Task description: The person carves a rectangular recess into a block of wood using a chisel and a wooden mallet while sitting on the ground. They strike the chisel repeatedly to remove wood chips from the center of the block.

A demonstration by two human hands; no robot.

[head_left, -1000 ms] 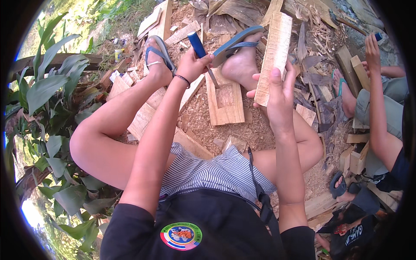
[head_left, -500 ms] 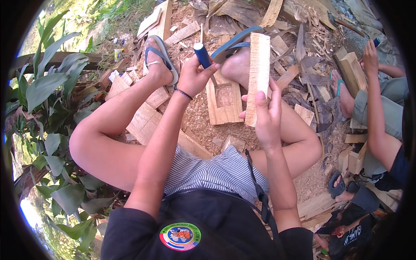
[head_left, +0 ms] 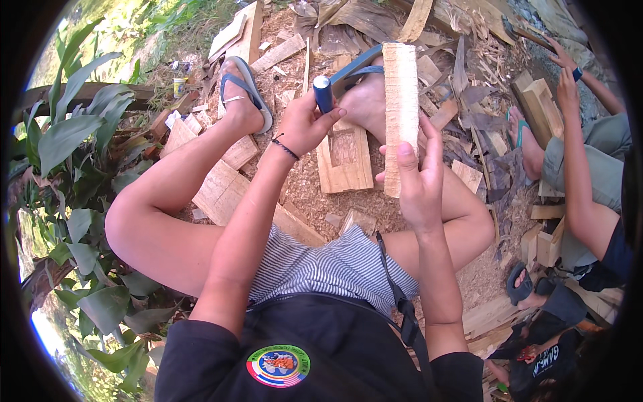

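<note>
My left hand (head_left: 305, 127) is closed around the blue handle of a chisel (head_left: 323, 95), whose pale cap points up. Most of the chisel's blade is hidden behind the hand, over a wooden block (head_left: 346, 179) with a rectangular recess cut in its face. That block lies on the wood chips between my legs, near my right foot. Raised to the right of it, my right hand (head_left: 422, 181) grips a long, rough-faced piece of wood (head_left: 400, 100) near its lower end. The wood stands upright in view, apart from the chisel.
Sawdust and offcuts (head_left: 224, 191) cover the ground. Leafy plants (head_left: 84, 144) grow on the left. At the right another person's arm (head_left: 579, 174) is near a hammer (head_left: 529, 35) and wooden blocks (head_left: 541, 104). A second person's dark clothing (head_left: 552, 362) shows at lower right.
The chisel handle has shifted slightly right and down with my left hand, and looks more upright. The wood in my right hand has tilted a little. The other person's hands have moved.
</note>
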